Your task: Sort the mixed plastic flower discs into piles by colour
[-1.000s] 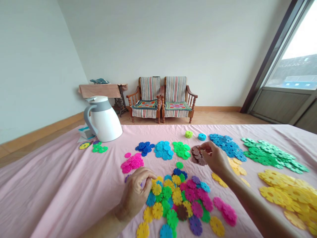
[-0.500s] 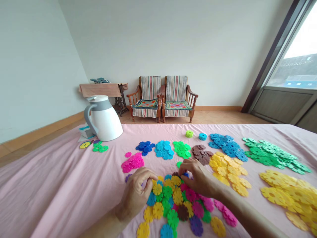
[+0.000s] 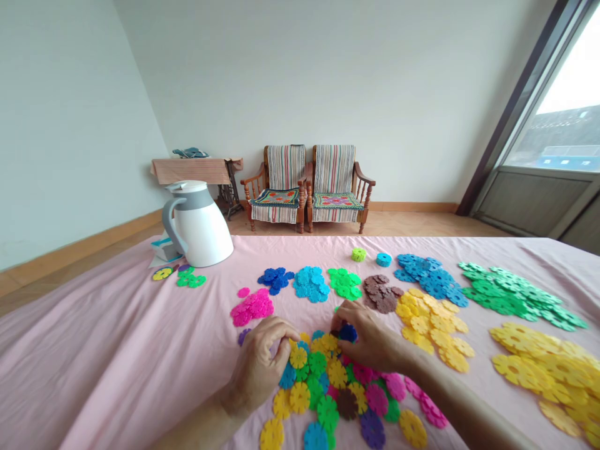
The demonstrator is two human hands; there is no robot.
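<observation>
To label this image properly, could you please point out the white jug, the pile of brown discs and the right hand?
White jug (image 3: pixel 206 236): head view, on its white body.
Pile of brown discs (image 3: pixel 383 294): head view, near its middle.
Right hand (image 3: pixel 374 335): head view, on the back of it.

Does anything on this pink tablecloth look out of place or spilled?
Nothing looks spilled. One pink notched disc lies slightly apart from the pink pile, on its far side; that's mildly odd because the pile's other discs are bunched together, overlapping.

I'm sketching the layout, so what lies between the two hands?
Between the left hand and right hand lie overlapping discs, including yellow, green and blue ones, in the head view.
</observation>
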